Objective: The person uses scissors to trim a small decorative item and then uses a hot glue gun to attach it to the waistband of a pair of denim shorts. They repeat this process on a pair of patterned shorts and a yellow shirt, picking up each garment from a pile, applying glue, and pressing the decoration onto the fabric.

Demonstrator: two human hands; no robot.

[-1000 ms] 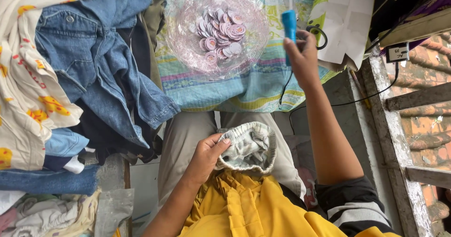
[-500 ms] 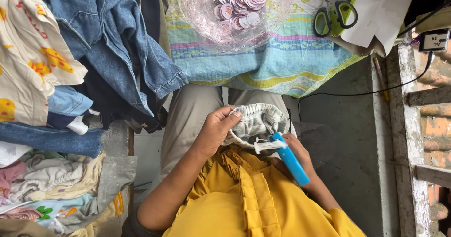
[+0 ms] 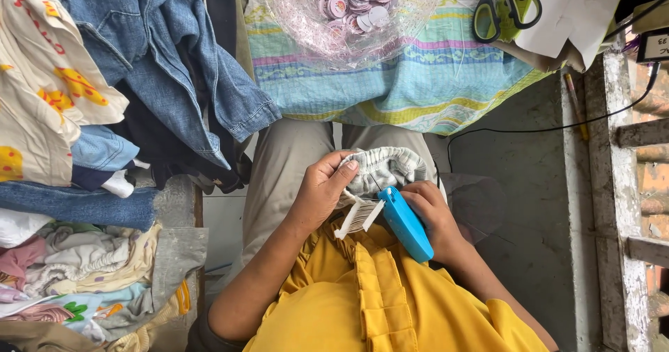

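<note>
L hand (image 3: 322,190) is clenched on a bunched grey-and-white striped garment (image 3: 387,168) in the lap, thumb and fingers pinching the fabric edge nearest the R hand. R hand (image 3: 430,212) is wrapped round a blue tagging gun (image 3: 405,224), its nose pressed into the cloth right beside the L fingertips; a white strip of plastic fasteners (image 3: 358,217) sticks out of the gun just below the L thumb. Garment sits between both hands, touching both, resting on the khaki trousers (image 3: 280,178). Beyond the hands, on a striped cloth (image 3: 418,87), lies a clear plastic bag of round tags (image 3: 355,3), w/ green-handled scissors (image 3: 507,7) further out to the R-hand side. Denim and other clothes (image 3: 139,52) are heaped off to the L-hand side. Risks, as I judge it: gun tip is v. close to the L fingers, so a slip or a squeeze at the wrong angle could jab a finger; cloth is bunched, so the needle may catch two layers and pin them together; the fastener strip is bent against the L hand and might snag or jam.
</note>
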